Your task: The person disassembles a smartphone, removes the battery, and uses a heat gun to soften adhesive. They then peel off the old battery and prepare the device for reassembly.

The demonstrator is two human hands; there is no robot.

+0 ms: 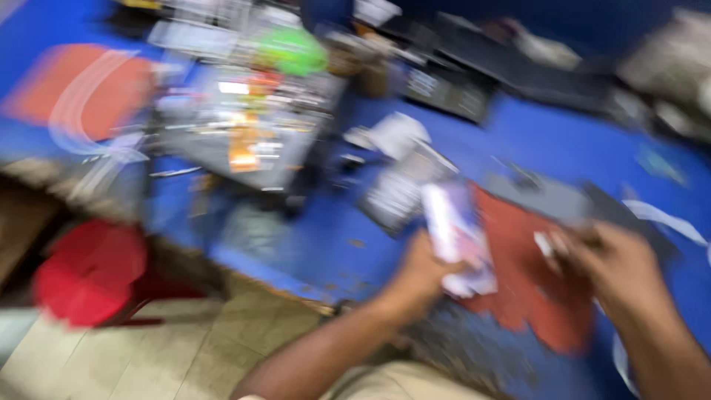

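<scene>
Left hand: your left hand [422, 270], lower centre, grips a blurred white-and-purple packet [455, 233].
Right hand: your right hand [618, 267], lower right, pinches a small white piece [544, 243].
Setting: blue tabletop [333, 244], red mat [533, 274] beneath.

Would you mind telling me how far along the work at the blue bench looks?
Done: too blurred to tell. In hand: the left hand holds a pale flat device over a red mat; the right hand pinches something small. Left: loose parts lie on the blue bench.
</scene>
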